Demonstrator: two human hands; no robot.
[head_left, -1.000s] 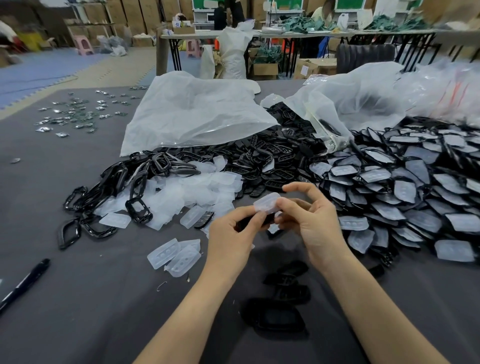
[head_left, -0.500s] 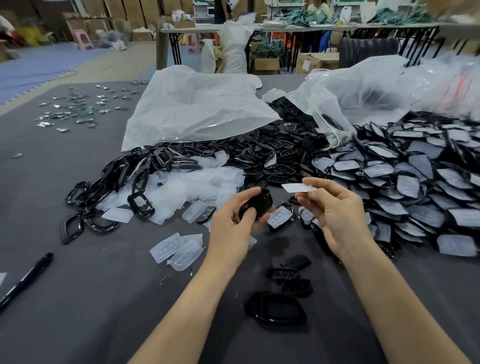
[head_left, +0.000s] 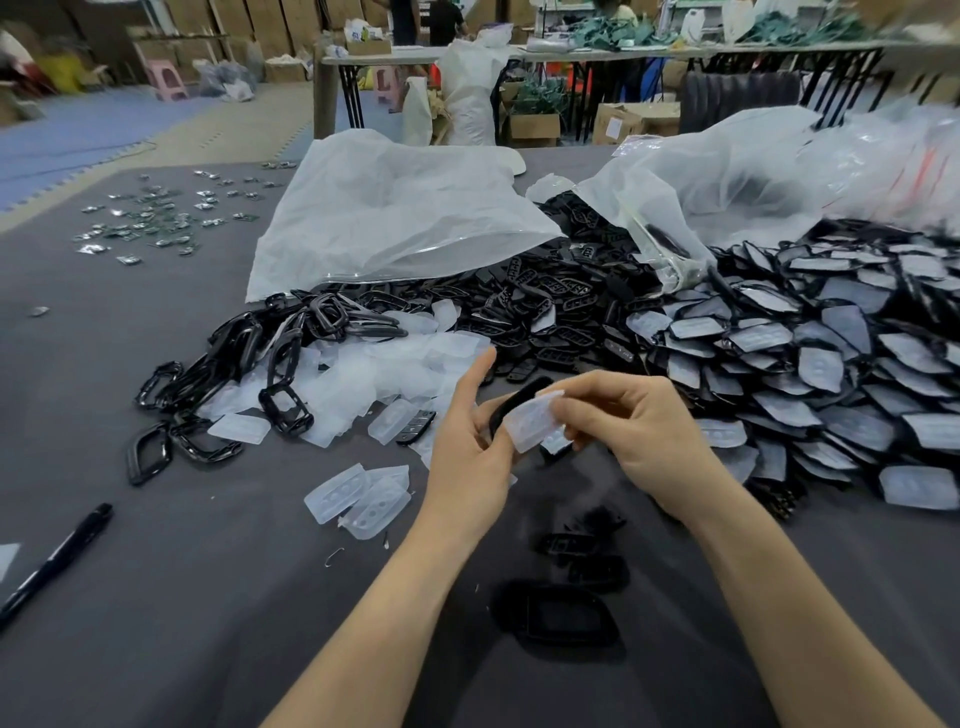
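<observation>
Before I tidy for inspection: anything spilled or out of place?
Yes: black plastic parts spill from the open clear bag across the table, and small shiny pieces lie scattered far left, apart from the piles.

left hand (head_left: 470, 447) holding black shell (head_left: 511, 402), right hand (head_left: 631, 426) pinching clear pad (head_left: 535, 423)

translucent rubbery pad (head_left: 535, 427), glossy black shell (head_left: 514, 402)

Bare worktop (head_left: 208, 623) lies open at the near left, broken by a pen (head_left: 57, 558). Heaps of black shells (head_left: 545, 306) and clear pads (head_left: 363, 379) block the far and right sides.
</observation>
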